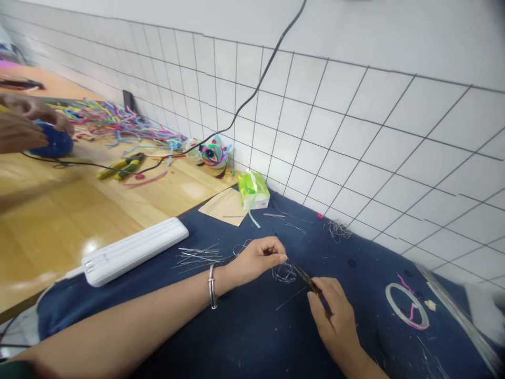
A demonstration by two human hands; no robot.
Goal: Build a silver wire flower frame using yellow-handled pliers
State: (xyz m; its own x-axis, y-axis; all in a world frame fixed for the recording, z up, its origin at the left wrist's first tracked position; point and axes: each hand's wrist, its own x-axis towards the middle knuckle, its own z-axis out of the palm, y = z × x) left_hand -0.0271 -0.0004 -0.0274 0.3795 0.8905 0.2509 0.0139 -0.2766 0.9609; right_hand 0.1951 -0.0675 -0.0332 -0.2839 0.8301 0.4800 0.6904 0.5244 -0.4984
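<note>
In the head view, my left hand (254,260) has thumb and forefinger pinched on a small wire frame (284,272), an openwork shape of thin, bent metal. The frame sits over the middle of the dark blue cloth (236,329). My right hand (333,316) is closed around slim dark pliers (312,284), their narrow tip at the frame.

Left of my left hand, straight, shiny wires (199,254) lie loosely crossed on the cloth. A long, smooth white plastic bar (136,251) with rounded corners lies along the cloth's left edge. At its far left corner stands a soft, glossy green-and-white tissue pack (254,189), beside a flat tan sheet (224,207). A crinkled wire tangle (338,230) lies by the far edge, and a flat, pale ring (406,306) toward the right edge.

On the glossy wooden table (47,210), yellow-green pliers (121,167) lie near fuzzy, multicoloured stems (114,123) heaped along its far edge. Another person's hands (27,126) hold a rounded blue object (53,141) there.
</note>
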